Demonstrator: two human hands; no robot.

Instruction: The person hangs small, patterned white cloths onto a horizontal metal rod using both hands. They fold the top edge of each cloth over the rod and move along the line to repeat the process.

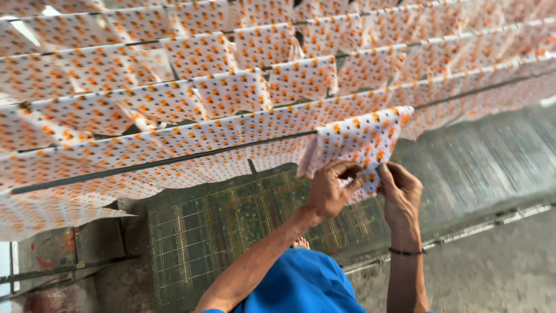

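While both hands pinch it, thin dotted cloth (362, 139) hangs off a dark rod (162, 162).
Left hand (330, 191) and right hand (399, 194) fingers squeeze its soft bottom edge.

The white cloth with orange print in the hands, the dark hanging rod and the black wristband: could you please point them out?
White cloth with orange print (362, 136), head view, middle of hanging panel.
Dark hanging rod (174, 160), head view, mid-length.
Black wristband (406, 252), head view, on the right wrist.

Rows of white cloths (191, 55) dotted orange hang from dark rods (162, 162) above a green, paint-stained grid floor (220, 226), with a grey ribbed slab (492, 156) and concrete ground (498, 272) at right.
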